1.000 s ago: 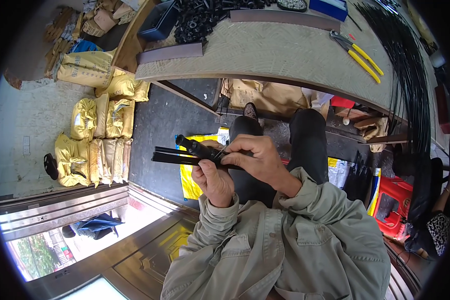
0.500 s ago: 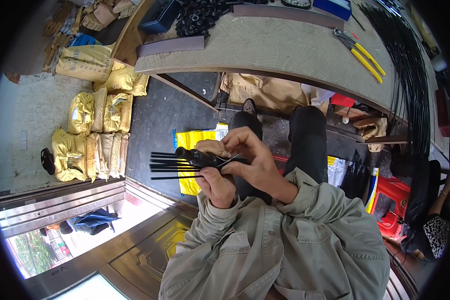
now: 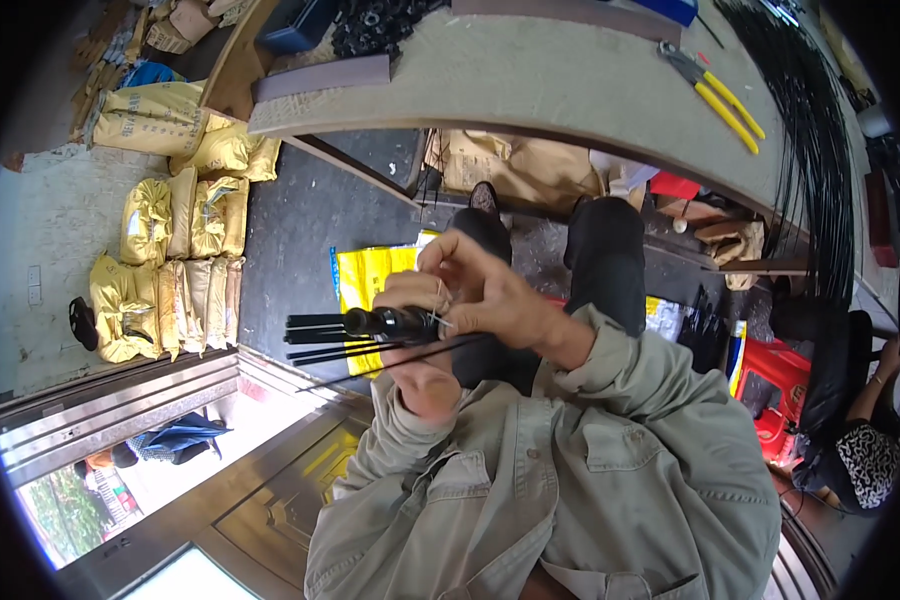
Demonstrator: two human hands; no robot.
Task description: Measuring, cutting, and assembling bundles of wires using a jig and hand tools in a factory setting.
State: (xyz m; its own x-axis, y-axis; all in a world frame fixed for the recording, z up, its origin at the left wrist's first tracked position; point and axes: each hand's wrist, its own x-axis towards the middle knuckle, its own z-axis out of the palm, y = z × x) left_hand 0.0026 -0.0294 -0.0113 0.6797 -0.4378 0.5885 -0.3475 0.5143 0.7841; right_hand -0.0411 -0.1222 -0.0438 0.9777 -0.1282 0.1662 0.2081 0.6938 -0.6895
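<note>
In front of my lap, my left hand (image 3: pixel 425 378) is closed around a bundle of thin black rods (image 3: pixel 315 328) and a stubby black cylindrical piece (image 3: pixel 385 322). The rod ends stick out to the left. One longer black rod (image 3: pixel 375 370) slants away from the rest along the near side, its right end by my right fingers. My right hand (image 3: pixel 490 300) is at the right end of the bundle, thumb and fingers pinching a thin pale strip (image 3: pixel 443 298). My fingers partly hide where the strip meets the bundle.
Ahead stands a workbench (image 3: pixel 530 70) with yellow-handled pliers (image 3: pixel 720 100), small black parts (image 3: pixel 375 28) and long black rods (image 3: pixel 795 130). Yellow sacks (image 3: pixel 185 220) line the left wall. A red stool (image 3: pixel 778 385) and another person (image 3: pixel 865 440) are at the right.
One rod on the near side now slants out from the bundle. My right fingers have come up and draw the pale strip more upright. The whole view has shifted slightly.
</note>
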